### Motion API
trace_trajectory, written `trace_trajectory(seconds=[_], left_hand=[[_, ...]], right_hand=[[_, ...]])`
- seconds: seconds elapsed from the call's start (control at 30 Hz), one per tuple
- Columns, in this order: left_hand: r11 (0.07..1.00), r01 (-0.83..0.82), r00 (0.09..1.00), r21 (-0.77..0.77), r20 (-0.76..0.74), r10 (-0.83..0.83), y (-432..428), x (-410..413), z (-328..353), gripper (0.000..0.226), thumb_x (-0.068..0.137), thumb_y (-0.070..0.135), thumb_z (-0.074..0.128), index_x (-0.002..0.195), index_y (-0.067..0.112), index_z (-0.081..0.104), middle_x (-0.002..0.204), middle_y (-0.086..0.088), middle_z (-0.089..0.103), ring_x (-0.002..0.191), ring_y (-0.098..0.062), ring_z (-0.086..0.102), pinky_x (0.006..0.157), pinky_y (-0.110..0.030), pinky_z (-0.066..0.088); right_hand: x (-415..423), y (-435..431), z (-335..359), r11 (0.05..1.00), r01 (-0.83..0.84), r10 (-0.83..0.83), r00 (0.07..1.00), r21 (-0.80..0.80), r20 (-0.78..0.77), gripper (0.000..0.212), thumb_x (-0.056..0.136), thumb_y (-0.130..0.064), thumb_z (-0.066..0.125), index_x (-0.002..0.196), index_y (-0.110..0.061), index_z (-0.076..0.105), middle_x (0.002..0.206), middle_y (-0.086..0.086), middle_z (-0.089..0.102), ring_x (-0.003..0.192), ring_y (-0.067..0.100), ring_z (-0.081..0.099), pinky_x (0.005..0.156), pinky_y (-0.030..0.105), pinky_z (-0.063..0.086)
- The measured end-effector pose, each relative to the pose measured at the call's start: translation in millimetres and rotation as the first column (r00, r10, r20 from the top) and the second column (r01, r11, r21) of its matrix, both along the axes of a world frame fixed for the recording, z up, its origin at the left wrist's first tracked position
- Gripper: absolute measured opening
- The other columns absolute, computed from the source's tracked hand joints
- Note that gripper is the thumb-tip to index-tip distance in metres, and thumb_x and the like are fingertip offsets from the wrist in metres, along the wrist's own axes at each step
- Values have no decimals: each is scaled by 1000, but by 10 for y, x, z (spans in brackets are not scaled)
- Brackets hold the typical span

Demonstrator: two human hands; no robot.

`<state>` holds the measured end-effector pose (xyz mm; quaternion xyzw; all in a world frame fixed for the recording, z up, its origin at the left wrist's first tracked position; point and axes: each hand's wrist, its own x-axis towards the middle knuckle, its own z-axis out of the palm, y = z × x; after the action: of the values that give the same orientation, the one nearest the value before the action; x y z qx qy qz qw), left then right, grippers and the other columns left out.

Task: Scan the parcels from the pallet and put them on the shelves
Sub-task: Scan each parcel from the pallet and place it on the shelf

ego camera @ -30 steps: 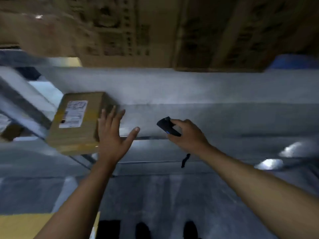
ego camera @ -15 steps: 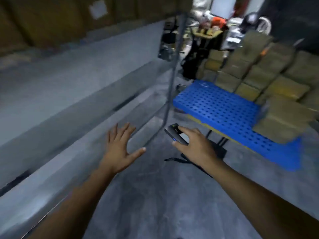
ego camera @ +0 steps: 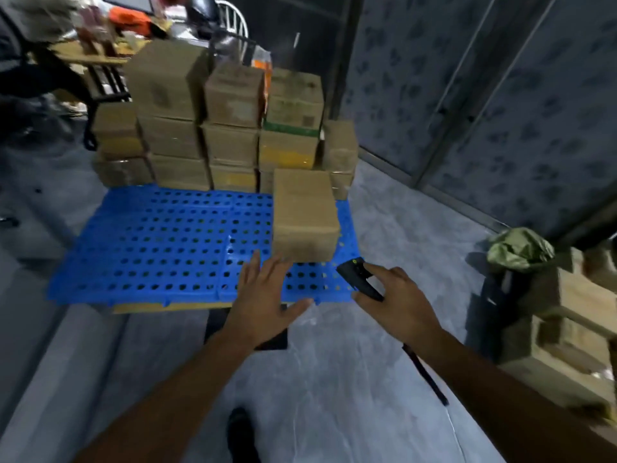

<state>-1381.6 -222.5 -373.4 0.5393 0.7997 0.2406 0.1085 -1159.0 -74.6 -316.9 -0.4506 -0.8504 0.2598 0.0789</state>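
A blue perforated pallet (ego camera: pixel 160 242) lies on the grey floor ahead. Several brown cardboard parcels are stacked (ego camera: pixel 230 128) along its far edge. One single parcel (ego camera: pixel 303 212) stands apart at the pallet's near right corner. My left hand (ego camera: pixel 263 302) is stretched out flat with spread fingers, just below and left of that parcel, holding nothing. My right hand (ego camera: pixel 397 305) grips a black handheld scanner (ego camera: pixel 359 279), whose strap hangs down beside my wrist. The scanner's head sits just below the single parcel's right corner.
A patterned grey wall (ego camera: pixel 500 111) with metal posts runs along the right. Wooden crates (ego camera: pixel 567 322) topped by a green bag (ego camera: pixel 517 245) stand at the right edge. A cluttered table and chair (ego camera: pixel 110 45) are behind the pallet. My shoe (ego camera: pixel 240 432) shows at the bottom.
My view has swung from the shelf, where a labelled parcel lay, round to the pallet. Both hands now reach toward the single parcel at the pallet's near corner.
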Motion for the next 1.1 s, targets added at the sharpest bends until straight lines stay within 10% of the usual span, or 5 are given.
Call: trace_trajectory(seconds=[0.27, 0.47, 0.67, 0.9, 1.1], left_hand=[[966, 123, 981, -226, -122, -153, 1890, -814, -8, 108, 81, 83, 57, 165, 31, 11, 173, -1, 5, 156, -46, 0, 126, -55, 1], [944, 28, 963, -329, -243, -113, 1553, -626, -366, 123, 64, 100, 31, 153, 15, 38, 167, -17, 27, 148, -55, 22, 119, -65, 8], [875, 80, 887, -478, -367, -282, 1818, -516, -462, 117, 82, 85, 51, 152, 44, -32, 165, -25, -25, 147, -64, -9, 113, -80, -1], [957, 133, 948, -259, -248, -199, 1318, -567, -240, 80, 91, 69, 47, 158, 46, 9, 171, -18, -5, 154, -53, 2, 119, -72, 16], [964, -257, 917, 73, 333, 219, 509, -660, -40, 111, 75, 69, 78, 160, 25, 21, 171, 11, 9, 157, -10, 18, 117, -51, 42]], right_hand=[[-454, 1034, -226, 988, 153, -154, 986, 10, 71, 66, 82, -56, 68, 143, -42, 46, 108, 1, 52, 93, 23, 61, 74, 33, 49], [-613, 1423, -380, 991, 128, -124, 986, -28, 111, 65, 83, -54, 69, 143, -42, 47, 108, -3, 49, 89, 21, 58, 74, 36, 49], [-775, 1829, -532, 994, -49, 58, 994, -99, 92, 66, 84, -53, 69, 145, -40, 46, 109, -2, 49, 90, 20, 57, 74, 33, 46], [-1111, 2482, -347, 959, -262, 262, 965, -110, -17, 59, 85, -50, 68, 140, -35, 53, 106, 8, 57, 78, 18, 58, 64, 28, 39], [-1593, 2497, -83, 890, -441, 428, 896, -113, -121, 64, 84, -59, 67, 143, -41, 48, 128, 2, 54, 90, 21, 64, 73, 36, 52]])
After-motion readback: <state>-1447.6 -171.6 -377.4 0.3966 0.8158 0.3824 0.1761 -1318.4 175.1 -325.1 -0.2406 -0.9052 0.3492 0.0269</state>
